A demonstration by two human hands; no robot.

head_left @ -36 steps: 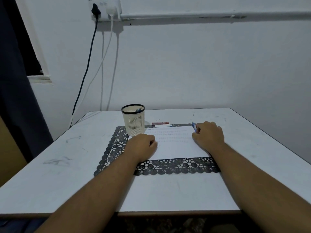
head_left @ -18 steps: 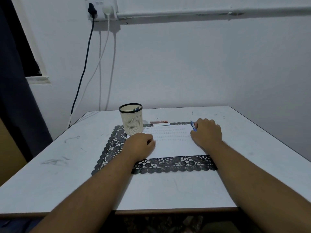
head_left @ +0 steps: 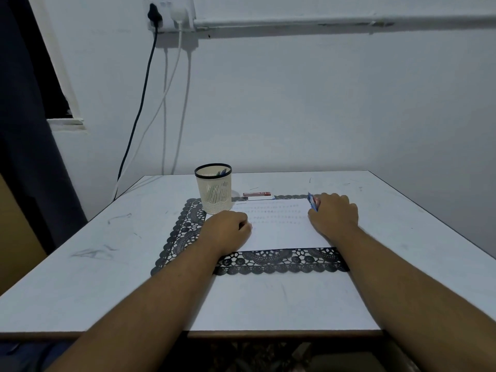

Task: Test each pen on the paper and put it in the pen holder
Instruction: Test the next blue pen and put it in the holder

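Observation:
A white sheet of paper (head_left: 279, 229) with rows of pen marks lies on a dark lace mat (head_left: 279, 263). My right hand (head_left: 334, 214) rests at the sheet's right edge, fingers curled round blue pens (head_left: 312, 201) whose ends stick out past the knuckles. My left hand (head_left: 226, 230) lies as a curled fist on the paper's left edge, holding nothing that I can see. The cream mesh pen holder (head_left: 214, 193) with a black rim stands just beyond my left hand, with a few pens inside.
A small red and white box (head_left: 256, 194) lies behind the paper. The table (head_left: 107, 264) ends at the wall behind and near my body in front. Cables (head_left: 145, 103) hang from a wall socket at the back left.
Both hands stay where they were on the paper. Only the camera has shifted slightly.

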